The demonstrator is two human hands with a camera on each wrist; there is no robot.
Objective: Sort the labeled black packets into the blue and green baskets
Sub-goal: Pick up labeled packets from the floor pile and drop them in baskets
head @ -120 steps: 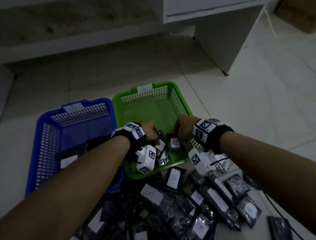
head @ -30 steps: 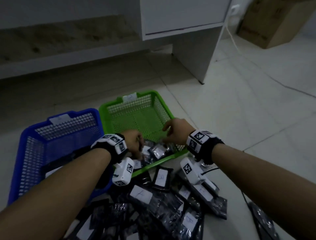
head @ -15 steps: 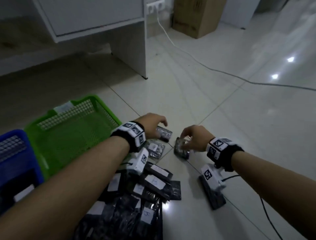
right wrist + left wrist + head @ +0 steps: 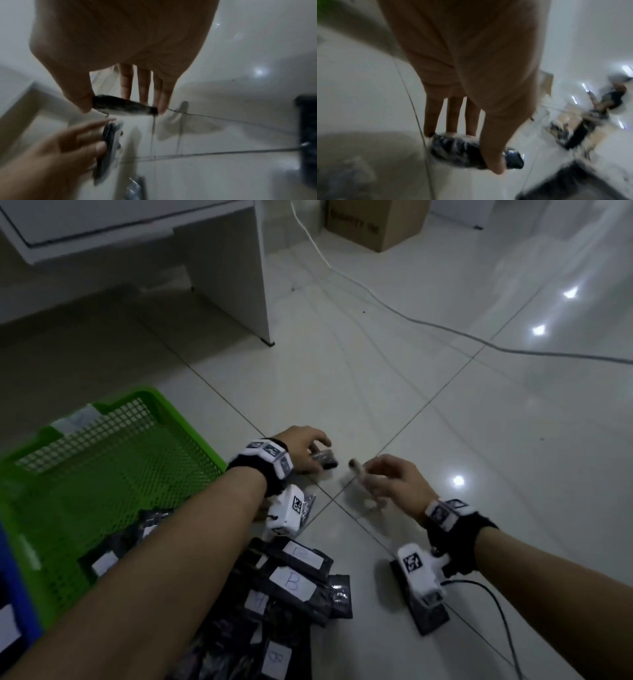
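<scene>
My left hand [image 4: 310,451] pinches a black packet [image 4: 324,459] [image 4: 471,152] between thumb and fingers, just above the tiled floor to the right of the green basket [image 4: 113,470]. My right hand [image 4: 380,477] [image 4: 123,97] grips another black packet [image 4: 123,106] edge-on between thumb and fingers; in the head view that packet is blurred. A pile of labeled black packets [image 4: 291,580] lies on the floor under my left forearm. Some packets [image 4: 113,556] lie inside the green basket. Only a corner of the blue basket [image 4: 17,597] shows at the left edge.
One black packet [image 4: 424,607] lies alone on the floor under my right wrist. A white cabinet leg [image 4: 239,268] stands behind, a cardboard box [image 4: 373,224] farther back, and a cable [image 4: 394,309] runs across the tiles.
The view has swung right, away from the baskets. Both hands left the green basket for the floor beside it, and each has picked up a packet; the right hand has lifted its packet.
</scene>
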